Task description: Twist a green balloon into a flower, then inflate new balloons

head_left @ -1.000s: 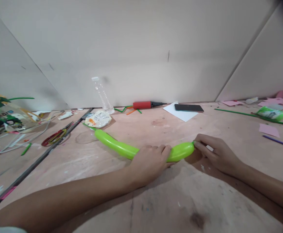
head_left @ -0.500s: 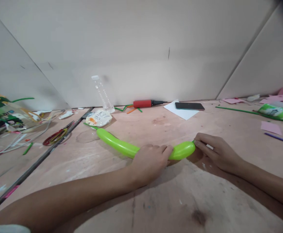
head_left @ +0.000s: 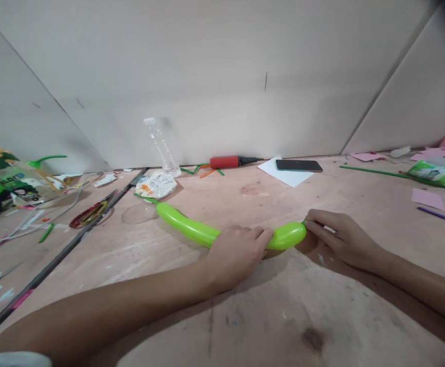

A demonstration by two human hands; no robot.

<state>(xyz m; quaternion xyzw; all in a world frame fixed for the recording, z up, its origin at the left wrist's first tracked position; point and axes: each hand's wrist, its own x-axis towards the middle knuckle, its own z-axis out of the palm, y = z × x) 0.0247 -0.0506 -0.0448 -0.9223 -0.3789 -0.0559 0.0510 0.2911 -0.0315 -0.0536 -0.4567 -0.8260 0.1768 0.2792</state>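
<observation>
A long, bright green inflated balloon [head_left: 187, 227] lies in a shallow curve over the wooden table. My left hand [head_left: 240, 255] is wrapped over its middle right part, fingers closed around it. At the balloon's right end, my right hand [head_left: 335, 235] pinches the small knotted tip between thumb and fingers. The left end tapers into a thin uninflated green tail, which reaches a white and orange plastic packet [head_left: 157, 185].
Along the wall stand a clear plastic bottle [head_left: 162, 148], a red pump [head_left: 225, 162] and a phone [head_left: 299, 165] on white paper [head_left: 281, 174]. Scissors [head_left: 91, 213], cords and scraps lie left. A green strip [head_left: 375, 172], pink papers [head_left: 427, 199] and a purple strip [head_left: 442, 216] lie right.
The balloon's left end has shifted slightly to the right. Both hands keep almost the same grip and place. At the far left, a green item beside the bag has moved right.
</observation>
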